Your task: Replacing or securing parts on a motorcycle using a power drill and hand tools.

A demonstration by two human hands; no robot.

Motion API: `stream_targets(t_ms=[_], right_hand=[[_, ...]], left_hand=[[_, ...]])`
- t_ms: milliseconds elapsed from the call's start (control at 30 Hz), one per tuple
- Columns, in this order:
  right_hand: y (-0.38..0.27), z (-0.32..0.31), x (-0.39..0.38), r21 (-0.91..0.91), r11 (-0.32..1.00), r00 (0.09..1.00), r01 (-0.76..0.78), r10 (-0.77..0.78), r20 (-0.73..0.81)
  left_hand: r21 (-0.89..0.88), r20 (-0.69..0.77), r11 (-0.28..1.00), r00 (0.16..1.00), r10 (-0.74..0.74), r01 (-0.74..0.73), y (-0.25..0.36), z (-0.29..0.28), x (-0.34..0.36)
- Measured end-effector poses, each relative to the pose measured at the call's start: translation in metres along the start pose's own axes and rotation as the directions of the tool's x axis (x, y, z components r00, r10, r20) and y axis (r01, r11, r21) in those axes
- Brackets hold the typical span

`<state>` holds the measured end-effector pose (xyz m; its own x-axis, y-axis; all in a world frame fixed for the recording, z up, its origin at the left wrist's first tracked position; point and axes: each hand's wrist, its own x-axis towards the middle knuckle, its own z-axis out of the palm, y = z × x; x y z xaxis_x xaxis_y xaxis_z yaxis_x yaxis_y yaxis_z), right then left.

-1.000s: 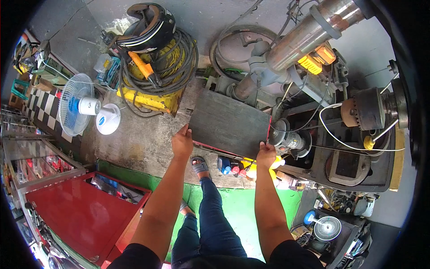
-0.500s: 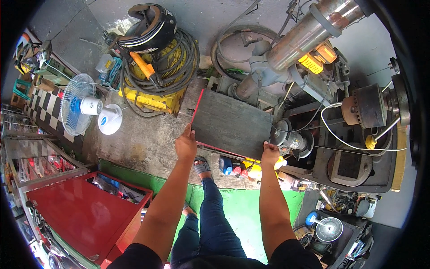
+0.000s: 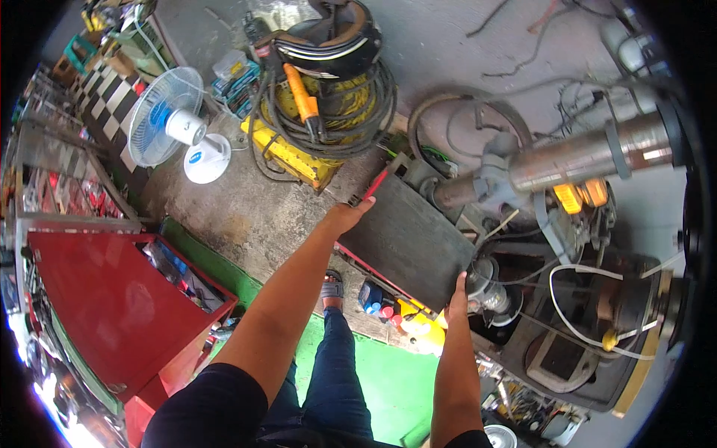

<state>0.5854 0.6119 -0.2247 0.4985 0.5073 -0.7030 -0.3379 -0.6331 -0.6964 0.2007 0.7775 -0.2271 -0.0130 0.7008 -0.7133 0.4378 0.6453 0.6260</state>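
Observation:
A flat, dark grey rectangular panel (image 3: pixel 407 235) with red edging lies in front of me, between both hands. My left hand (image 3: pixel 351 216) is closed on its left edge, thumb on top and the other fingers mostly hidden. At the near right corner, my right hand (image 3: pixel 456 299) grips the edge, a digit pointing up along the side. Just beyond that hand sits a grey motor-like machine (image 3: pixel 491 287) with a round end. Whether the panel rests on something beneath cannot be made out.
A thick metal column (image 3: pixel 590 155) rises behind the panel. Left of it, a black helmet (image 3: pixel 328 41) and coiled cable top a yellow machine (image 3: pixel 287 157). A white fan (image 3: pixel 205 158) stands on the concrete. A red cabinet (image 3: pixel 112 306) is at left; bottles (image 3: pixel 385 310) lie below the panel.
My view has turned, so the surroundings sit tilted. My left hand has shifted farther along the panel's left edge. The right hand stays at the near right corner.

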Motion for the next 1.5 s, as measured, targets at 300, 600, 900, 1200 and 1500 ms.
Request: stream_targets(t_ms=[300,600,900,1200,1500], right_hand=[[0.006,0.008,0.02,-0.081,0.997,0.99,0.021,-0.032,-0.135],[-0.023,0.024,-0.012,-0.117,0.991,0.995,-0.072,0.063,-0.075],[-0.036,0.026,-0.019,-0.108,0.99,0.988,-0.086,0.07,-0.14],[-0.023,0.041,-0.035,-0.32,0.947,0.951,0.029,-0.125,-0.282],[-0.026,0.064,-0.092,-0.573,0.792,0.975,0.21,-0.209,0.068]], left_hand=[[-0.119,-0.157,0.991,0.987,0.045,-0.064,0.007,0.014,-0.004],[-0.003,-0.165,1.0,0.986,0.009,-0.009,0.001,0.013,-0.004],[0.058,-0.168,0.997,0.985,-0.04,0.05,0.002,0.009,-0.011],[0.074,-0.135,0.997,0.991,-0.015,0.026,-0.003,-0.005,-0.045],[-0.216,-0.309,0.923,0.874,-0.375,0.319,-0.11,-0.034,-0.221]])
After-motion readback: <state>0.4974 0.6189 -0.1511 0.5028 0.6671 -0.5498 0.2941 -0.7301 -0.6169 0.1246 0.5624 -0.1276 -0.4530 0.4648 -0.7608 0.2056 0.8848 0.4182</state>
